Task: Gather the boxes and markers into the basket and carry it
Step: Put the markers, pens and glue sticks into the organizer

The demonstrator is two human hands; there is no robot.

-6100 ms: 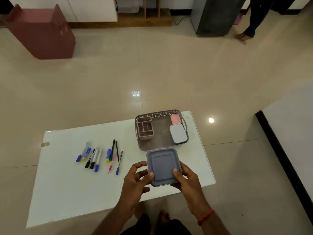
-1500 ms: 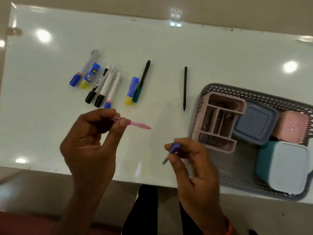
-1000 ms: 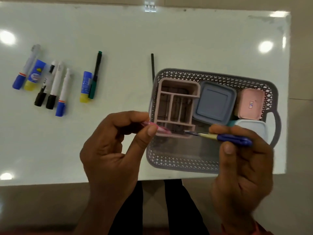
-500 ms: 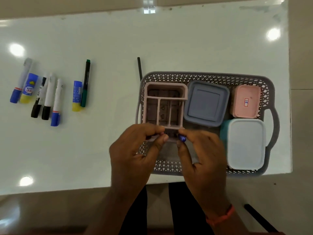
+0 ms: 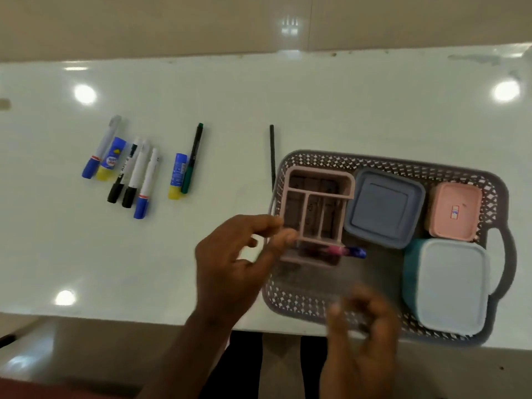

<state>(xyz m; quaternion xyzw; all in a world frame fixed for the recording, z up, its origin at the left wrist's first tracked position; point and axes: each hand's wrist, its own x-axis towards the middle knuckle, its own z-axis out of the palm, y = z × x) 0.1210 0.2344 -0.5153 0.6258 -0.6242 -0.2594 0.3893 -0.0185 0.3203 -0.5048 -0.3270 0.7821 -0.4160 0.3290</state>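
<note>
The grey perforated basket sits at the table's right. Inside it are a pink divided organizer, a grey-blue lidded box, a small pink box and a teal box with a pale lid. A pink pen and a blue pen lie across the organizer's near end. My left hand hovers beside the organizer with fingers apart, empty. My right hand, blurred, is over the basket's near rim, fingers loosely curled and empty. Several markers lie at the left.
On the white glass table, two glue sticks lie among the markers, with a green pen beside them and a thin black pen next to the basket's left rim. The table's near edge runs just under my hands.
Both hands have let go of the pink and blue pens, which now lie in the organizer. My right hand has pulled back toward me; my left hand has opened and shifted left.
</note>
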